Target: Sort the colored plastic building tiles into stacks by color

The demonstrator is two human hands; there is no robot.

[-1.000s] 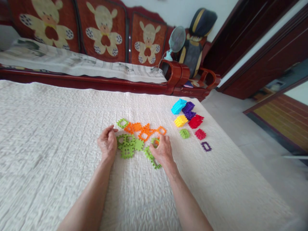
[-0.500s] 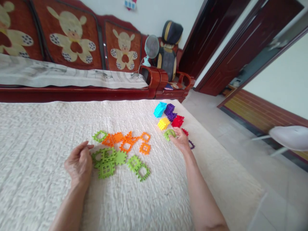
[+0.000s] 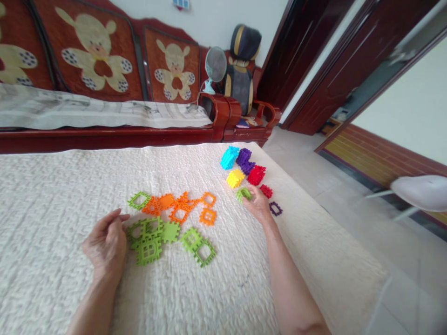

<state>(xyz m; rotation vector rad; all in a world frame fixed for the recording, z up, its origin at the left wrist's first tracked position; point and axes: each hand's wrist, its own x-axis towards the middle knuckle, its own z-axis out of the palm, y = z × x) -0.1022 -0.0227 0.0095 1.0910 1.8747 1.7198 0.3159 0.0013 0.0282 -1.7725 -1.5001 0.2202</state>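
Note:
At the right of the white cover, my right hand (image 3: 258, 204) is closed around the edge of a small stack of green plastic interlocking tiles (image 3: 243, 194). My left hand (image 3: 107, 239) rests on the left, fingers loosely bent, index finger and thumb apart, with nothing in it. Just beside it is a cluster of loose green tiles (image 3: 149, 250), some overlapping. A separate green pair (image 3: 204, 252) lies to their right. Behind them stretches a row of orange tiles (image 3: 179, 214), with one green frame tile (image 3: 138, 200) at its left end.
Beyond my right hand stand stacks of yellow (image 3: 235, 178), light blue (image 3: 229, 157), purple (image 3: 244, 157) and red tiles (image 3: 256, 175). A purple frame tile (image 3: 275, 208) lies near the cover's right edge. A wooden sofa (image 3: 157, 132) is behind; a white stool (image 3: 419, 190) stands right.
The view has shifted slightly. My right hand stays at the green stack, and the purple frame tile beside it shows more fully. My left hand remains beside the green cluster.

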